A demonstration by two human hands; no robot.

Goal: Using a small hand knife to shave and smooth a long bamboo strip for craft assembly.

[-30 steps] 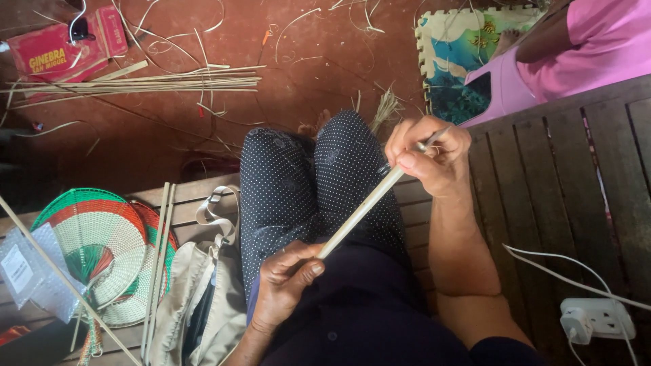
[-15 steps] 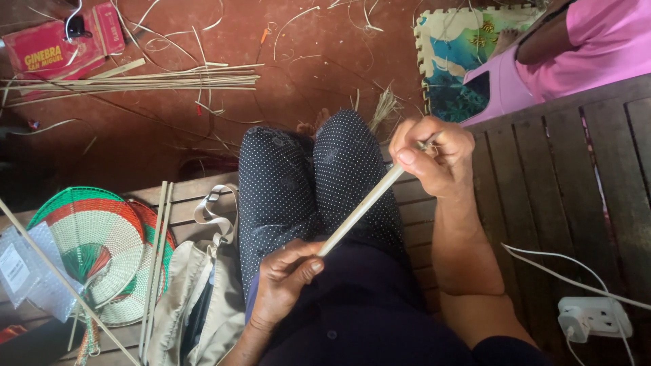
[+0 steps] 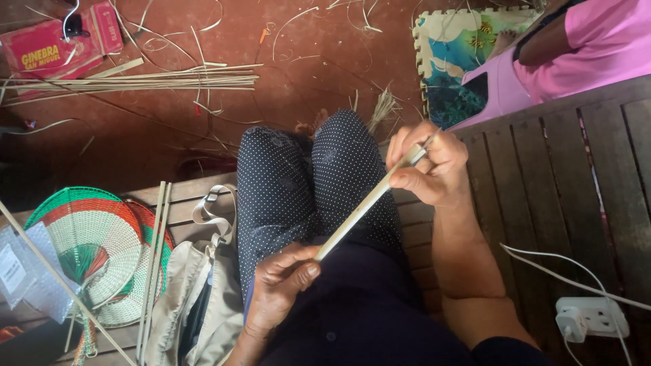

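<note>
I hold a pale, flat bamboo strip [image 3: 363,207] slanted across my lap, over dark dotted trousers [image 3: 305,183]. My left hand [image 3: 281,281] pinches its near end between thumb and fingers. My right hand [image 3: 427,166] grips the far end, where a thin metal blade [image 3: 427,144] shows between thumb and fingers against the strip's tip. I sit on a dark wooden slatted bench [image 3: 556,183].
Woven green, red and white fans [image 3: 88,244] and a beige bag [image 3: 193,298] lie at my left with two loose strips [image 3: 154,264]. A bundle of strips [image 3: 135,80] and a red box [image 3: 57,44] lie on the red floor. A person in pink [image 3: 583,47] sits at right. A white power strip [image 3: 593,317] rests nearby.
None of note: both hands keep their grip on the strip, with only a slight shift of the right hand.
</note>
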